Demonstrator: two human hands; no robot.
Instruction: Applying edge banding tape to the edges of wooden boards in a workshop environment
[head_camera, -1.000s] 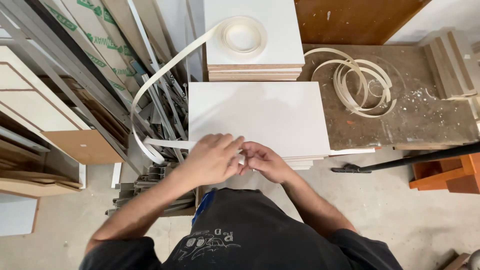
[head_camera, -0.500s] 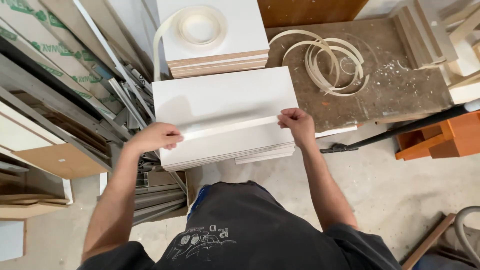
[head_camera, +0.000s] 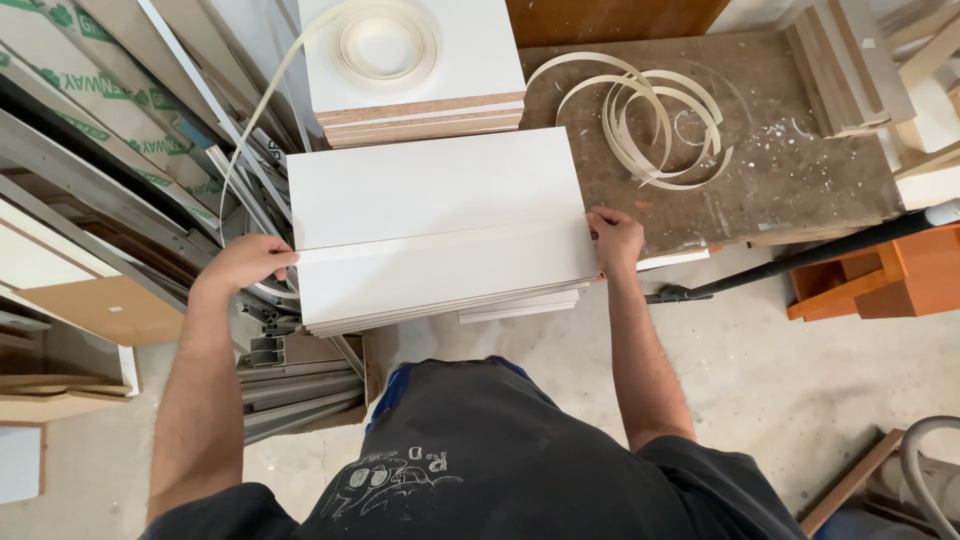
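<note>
A stack of white boards (head_camera: 440, 190) lies in front of me on a low bench. A white edge-banding strip (head_camera: 440, 238) is stretched flat across the top board from left to right. My left hand (head_camera: 245, 262) pinches the strip at the board's left edge. At the right edge my right hand (head_camera: 615, 238) holds the strip's other end. From my left hand the strip loops up and back to a roll of banding (head_camera: 385, 45), which rests on a second stack of white boards (head_camera: 420, 105) behind.
Loose coils of banding (head_camera: 645, 115) lie on a dusty brown worktop (head_camera: 800, 170) at the right. Metal rails and panels (head_camera: 120, 200) lean at the left. An orange wooden piece (head_camera: 880, 280) and a black bar (head_camera: 800, 262) sit at the right over the concrete floor.
My hands were together at the board's near edge; they have moved apart to its left and right edges, drawing the strip taut across the top board.
</note>
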